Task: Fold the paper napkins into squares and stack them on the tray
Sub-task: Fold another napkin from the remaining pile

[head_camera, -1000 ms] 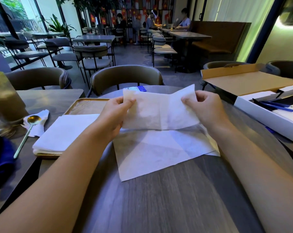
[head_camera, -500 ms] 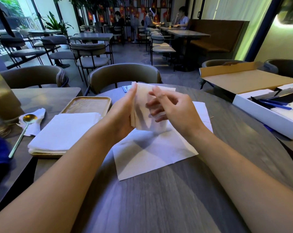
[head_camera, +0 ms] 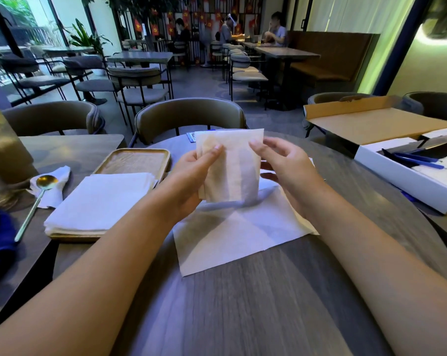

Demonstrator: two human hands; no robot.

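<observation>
The left hand (head_camera: pixel 191 173) pinches a folded napkin (head_camera: pixel 230 165) by its left edge, holding it upright above the desk (head_camera: pixel 243 317). The right hand (head_camera: pixel 286 170) hovers just right of it, fingers loosely spread, thumb tip at the napkin's right edge. Beneath lies an unfolded napkin (head_camera: pixel 238 235), flat on the desk. To the left, a stack of folded napkins (head_camera: pixel 99 201) covers the near part of the wooden tray (head_camera: pixel 135 160)

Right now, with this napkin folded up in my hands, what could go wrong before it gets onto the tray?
1. Only the left hand pinches the folded napkin; the right hand looks open beside it, so the fold may spring apart.
2. The stack overhangs the tray, so one more napkin could push it off.
</observation>
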